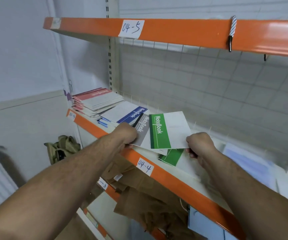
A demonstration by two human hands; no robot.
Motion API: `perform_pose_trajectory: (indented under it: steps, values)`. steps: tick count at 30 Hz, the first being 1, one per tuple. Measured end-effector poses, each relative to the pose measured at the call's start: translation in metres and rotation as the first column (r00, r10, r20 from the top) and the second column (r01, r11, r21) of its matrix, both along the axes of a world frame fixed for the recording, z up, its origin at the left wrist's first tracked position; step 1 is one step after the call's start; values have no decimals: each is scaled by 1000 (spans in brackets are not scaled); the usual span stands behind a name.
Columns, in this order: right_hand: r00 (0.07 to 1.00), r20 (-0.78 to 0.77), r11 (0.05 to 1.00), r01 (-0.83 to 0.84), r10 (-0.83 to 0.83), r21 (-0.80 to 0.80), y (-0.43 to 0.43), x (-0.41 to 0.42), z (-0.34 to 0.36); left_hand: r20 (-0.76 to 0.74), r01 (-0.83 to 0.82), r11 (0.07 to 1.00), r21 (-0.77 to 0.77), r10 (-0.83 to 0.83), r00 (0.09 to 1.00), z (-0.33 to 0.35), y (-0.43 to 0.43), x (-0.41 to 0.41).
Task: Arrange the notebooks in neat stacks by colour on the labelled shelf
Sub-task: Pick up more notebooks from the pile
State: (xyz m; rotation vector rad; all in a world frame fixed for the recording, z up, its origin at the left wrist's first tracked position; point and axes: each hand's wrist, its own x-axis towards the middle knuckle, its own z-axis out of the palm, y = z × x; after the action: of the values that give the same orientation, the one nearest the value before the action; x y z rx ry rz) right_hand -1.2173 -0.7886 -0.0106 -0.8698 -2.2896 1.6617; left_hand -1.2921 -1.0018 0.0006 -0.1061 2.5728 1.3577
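Red stack and blue stack lie far left on the shelf. Left hand grips the grey notebook; right hand pinches the green notebook. Neither is stacked yet.

On the middle shelf, which sits under the upper shelf, an end stack lies at the far left towards the back, and a second stack lies just right of it and nearer the front. Right of these, at the shelf's front edge, two notebooks sit side by side (the right one overlapping the left). The left hand holds the left notebook at its near left corner, and the right hand holds the right notebook at its near right corner. A third notebook lies beneath the right one, and paper bags lie on the shelf below.
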Motion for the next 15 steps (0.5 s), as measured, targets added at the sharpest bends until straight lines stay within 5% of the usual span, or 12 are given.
perform_pose_trajectory:
  steps: [9, 15]
  values:
    - [988, 6, 988, 153, -153, 17, -2, -32, -8, -128, 179, 938, -296, -224, 966, -6, 5, -60]
    - [958, -8, 958, 286, -286, 6, -21, -41, -12, -281, 291, 783, -550, -501, 818, -15, -5, -88]
